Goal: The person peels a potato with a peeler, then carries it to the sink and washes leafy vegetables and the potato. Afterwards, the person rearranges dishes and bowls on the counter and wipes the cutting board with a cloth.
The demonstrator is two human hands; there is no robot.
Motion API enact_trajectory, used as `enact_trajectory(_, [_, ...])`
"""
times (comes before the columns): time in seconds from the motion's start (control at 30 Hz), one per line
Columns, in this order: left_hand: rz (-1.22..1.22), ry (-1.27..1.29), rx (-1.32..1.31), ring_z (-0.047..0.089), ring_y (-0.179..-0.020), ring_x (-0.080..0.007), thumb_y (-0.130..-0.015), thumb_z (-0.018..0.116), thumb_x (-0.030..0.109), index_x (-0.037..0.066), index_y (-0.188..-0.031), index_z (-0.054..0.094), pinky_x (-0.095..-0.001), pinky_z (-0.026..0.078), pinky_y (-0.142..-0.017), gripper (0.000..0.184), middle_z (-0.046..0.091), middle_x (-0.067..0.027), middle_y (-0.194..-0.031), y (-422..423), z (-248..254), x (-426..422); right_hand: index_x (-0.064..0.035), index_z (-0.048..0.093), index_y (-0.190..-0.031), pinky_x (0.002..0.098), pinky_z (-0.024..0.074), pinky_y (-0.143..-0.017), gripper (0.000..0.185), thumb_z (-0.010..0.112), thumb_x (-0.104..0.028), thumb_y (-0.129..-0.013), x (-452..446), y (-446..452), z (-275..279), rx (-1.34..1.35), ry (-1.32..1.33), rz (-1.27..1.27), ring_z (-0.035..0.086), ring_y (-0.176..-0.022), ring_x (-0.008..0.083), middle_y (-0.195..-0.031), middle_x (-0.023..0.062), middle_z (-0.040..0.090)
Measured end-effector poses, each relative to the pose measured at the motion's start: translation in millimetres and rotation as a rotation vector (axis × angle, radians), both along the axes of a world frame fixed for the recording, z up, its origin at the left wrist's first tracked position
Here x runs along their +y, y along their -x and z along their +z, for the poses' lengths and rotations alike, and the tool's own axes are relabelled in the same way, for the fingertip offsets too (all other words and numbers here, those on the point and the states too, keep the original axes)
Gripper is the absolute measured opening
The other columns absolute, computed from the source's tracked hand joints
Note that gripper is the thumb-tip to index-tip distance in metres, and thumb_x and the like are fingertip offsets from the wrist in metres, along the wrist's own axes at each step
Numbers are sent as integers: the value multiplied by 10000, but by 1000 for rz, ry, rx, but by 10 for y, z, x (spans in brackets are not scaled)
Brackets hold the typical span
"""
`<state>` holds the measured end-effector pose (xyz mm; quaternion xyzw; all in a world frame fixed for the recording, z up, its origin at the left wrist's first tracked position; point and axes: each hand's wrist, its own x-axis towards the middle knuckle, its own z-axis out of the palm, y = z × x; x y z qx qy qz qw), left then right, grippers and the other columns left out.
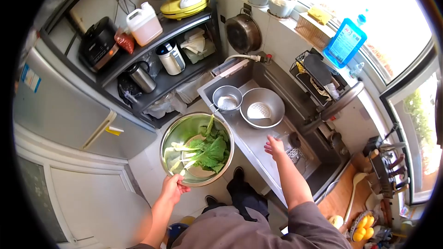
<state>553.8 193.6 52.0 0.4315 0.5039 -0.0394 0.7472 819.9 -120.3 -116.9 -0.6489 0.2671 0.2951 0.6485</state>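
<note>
My left hand (173, 189) has its fingers closed on the near rim of a wide stainless steel basin (176, 131), which is held over the floor left of the sink. Leafy greens (212, 151) with pale stalks lie inside it. My right hand (275, 147) is over the steel sink (243, 142), fingers apart and nothing in them. Beyond that hand sit a steel bowl (276, 106) with a perforated patch at its bottom and a smaller steel pan (227, 97) beside it.
A drying rack (318, 76) stands along the sink's far side, below a blue soap bottle (345, 42) on the sill. A dark shelf (173, 32) holds appliances at upper left. A wooden counter (339, 203) with a knife holder (387, 168) lies to the right.
</note>
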Motion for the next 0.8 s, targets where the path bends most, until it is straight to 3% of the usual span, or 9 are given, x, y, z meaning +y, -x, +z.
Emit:
enact_trajectory(0.07, [-8, -21, 16, 596, -573, -225, -765, 524, 123, 29, -866, 496, -370, 513, -528, 141, 596, -113, -709, -302, 97, 17, 10, 357, -1264, 349, 525, -583, 668, 647, -365, -792, 85, -329, -206, 91, -29, -146, 608, -729, 232, -932, 139, 548])
enact_trajectory(0.1, [-29, -17, 7, 596, -575, -223, -766, 524, 125, 34, -863, 489, -367, 513, -529, 137, 597, -112, -711, -444, 125, 17, -41, 383, -1269, 393, 530, -655, 624, 600, -413, -818, 129, -456, -252, 142, -31, -165, 619, -805, 292, -1030, 206, 564])
enact_trajectory(0.2, [-83, -4, 13, 600, -581, -221, -770, 528, 127, 40, -860, 480, -364, 514, -530, 134, 599, -112, -720, -852, 253, -2, -48, 381, -1272, 393, 540, -652, 620, 570, -441, -831, 194, -666, -350, 227, -135, -172, 627, -819, 308, -1061, 227, 561])
enact_trajectory(0.37, [-178, 7, 12, 612, -588, -226, -780, 537, 137, 37, -869, 481, -364, 518, -525, 144, 597, -112, -714, -1351, 354, -149, 105, 471, -1080, 350, 550, -476, 380, 435, -209, -869, 306, -809, -437, 101, -112, -235, 643, -609, 286, -834, 204, 621])
enact_trajectory(0.5, [-308, 33, 2, 619, -587, -241, -788, 540, 149, 5, -822, 502, -362, 529, -529, 152, 609, -139, -715, -1649, 298, -293, 136, 496, -1001, 367, 531, -410, 367, 431, -193, -851, 9, -485, -307, 37, 113, -206, 627, -505, 293, -745, 224, 623])
enact_trajectory(0.6, [-406, 77, 31, 627, -602, -253, -788, 541, 152, -21, -803, 522, -361, 537, -542, 174, 617, -161, -717, -1829, 234, -462, 145, 466, -1074, 335, 532, -409, 378, 429, -139, -828, -358, 39, 634, -158, 254, -205, 642, -529, 288, -746, 209, 626])
enact_trajectory(0.63, [-437, 98, 55, 632, -615, -259, -785, 543, 151, -32, -797, 531, -362, 541, -551, 184, 620, -171, -718, -1902, 208, -542, 113, 488, -1077, 319, 531, -407, 354, 419, -124, -824, -650, 217, 338, -1, 266, -181, 645, -533, 275, -746, 194, 631])
enact_trajectory(0.73, [-519, 149, 80, 638, -628, -263, -782, 539, 150, -44, -818, 539, -367, 546, -572, 197, 618, -172, -711, -2087, -16, -731, 108, 488, -1080, 329, 525, -432, 362, 422, -120, -808, -1183, 735, 727, -57, 439, -95, 649, -534, 250, -735, 203, 636])
enact_trajectory(0.8, [-600, 184, 71, 639, -661, -279, -782, 530, 149, -47, -830, 532, -376, 553, -606, 202, 618, -193, -757, -2207, -134, -875, 113, 469, -1115, 394, 528, -686, 446, 452, -180, -779, -1415, 1041, 973, -66, 743, -30, 659, -629, 324, -638, 192, 635])
